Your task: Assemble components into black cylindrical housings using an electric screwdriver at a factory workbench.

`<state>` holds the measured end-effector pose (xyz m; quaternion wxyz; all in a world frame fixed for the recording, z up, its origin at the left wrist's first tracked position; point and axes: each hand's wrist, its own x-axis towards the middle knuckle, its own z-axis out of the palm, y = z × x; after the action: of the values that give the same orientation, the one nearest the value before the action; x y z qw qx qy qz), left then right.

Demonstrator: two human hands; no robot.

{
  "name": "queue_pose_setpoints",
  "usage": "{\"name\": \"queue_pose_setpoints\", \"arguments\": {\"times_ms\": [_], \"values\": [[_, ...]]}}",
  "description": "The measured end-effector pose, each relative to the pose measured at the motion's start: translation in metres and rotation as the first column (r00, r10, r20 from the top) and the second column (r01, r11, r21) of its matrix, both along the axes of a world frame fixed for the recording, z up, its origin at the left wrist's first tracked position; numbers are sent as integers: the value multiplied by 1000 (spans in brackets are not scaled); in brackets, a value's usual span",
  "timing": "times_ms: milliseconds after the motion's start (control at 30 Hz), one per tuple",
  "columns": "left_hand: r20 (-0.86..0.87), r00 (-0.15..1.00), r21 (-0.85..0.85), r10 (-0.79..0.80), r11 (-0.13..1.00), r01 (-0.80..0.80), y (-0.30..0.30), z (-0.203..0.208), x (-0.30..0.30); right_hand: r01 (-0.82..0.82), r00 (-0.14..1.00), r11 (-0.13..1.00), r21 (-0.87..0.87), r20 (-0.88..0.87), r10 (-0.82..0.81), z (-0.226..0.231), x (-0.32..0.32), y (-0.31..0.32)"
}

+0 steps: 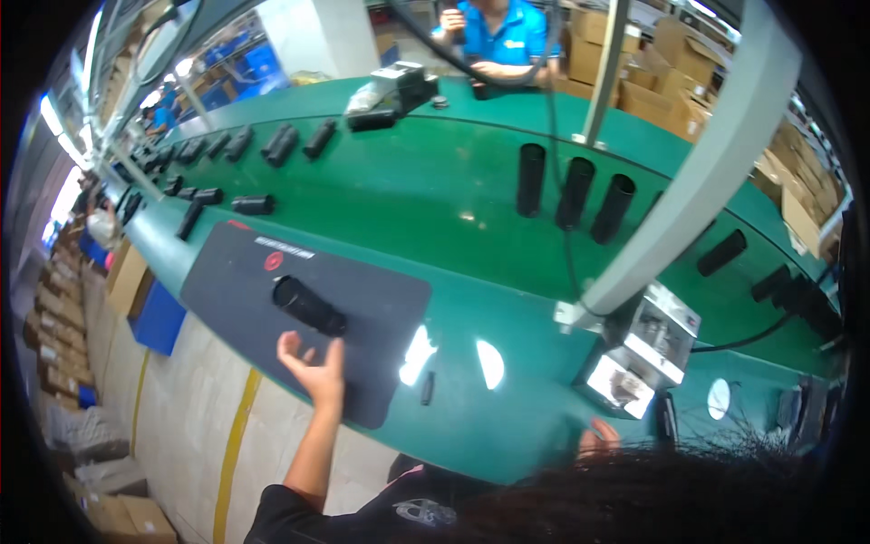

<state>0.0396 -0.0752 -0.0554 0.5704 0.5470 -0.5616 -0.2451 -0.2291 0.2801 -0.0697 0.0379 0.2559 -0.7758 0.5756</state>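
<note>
A black cylindrical tube [308, 306] lies on its side on the dark grey mat [381, 299], its wide hollow end pointing to the far left. Just in front of its narrower end is my left hand [314, 370], fingers spread and holding nothing. My right hand [598, 439] shows only in part at the table's near edge, close to a shiny metal fixture [642, 354]. Dark hair covers the rest of that hand, and its fingers are too blurred to read. Between the hands, a small slim black piece [428, 388] rests on the green tabletop [507, 417].
Several black tubes stand upright, such as one tube [531, 179], beyond the mat. More lie along the far left. A slanting grey post [689, 172] rises beside the fixture, with a black cable near it. Across the table sits a person in a blue shirt [507, 41].
</note>
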Motion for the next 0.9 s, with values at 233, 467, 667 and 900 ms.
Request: {"name": "queue_pose_setpoints", "arguments": {"times_ms": [233,467,667,900], "values": [[146,899,-532,-413,733,424,3,41,-77,572,784,695,436,-539,-307,9,-85,120],[174,808,-41,-563,815,578,-142,-27,-348,379,925,621,686,-281,-254,32,-89,118],[-30,801,-161,-599,793,587,-196,-53,-414,384,797,907,-173,558,-231,12,6,176],[-558,686,29,-467,815,579,-137,-29,-385,507,735,476,-719,649,196,40,4,199]]}}
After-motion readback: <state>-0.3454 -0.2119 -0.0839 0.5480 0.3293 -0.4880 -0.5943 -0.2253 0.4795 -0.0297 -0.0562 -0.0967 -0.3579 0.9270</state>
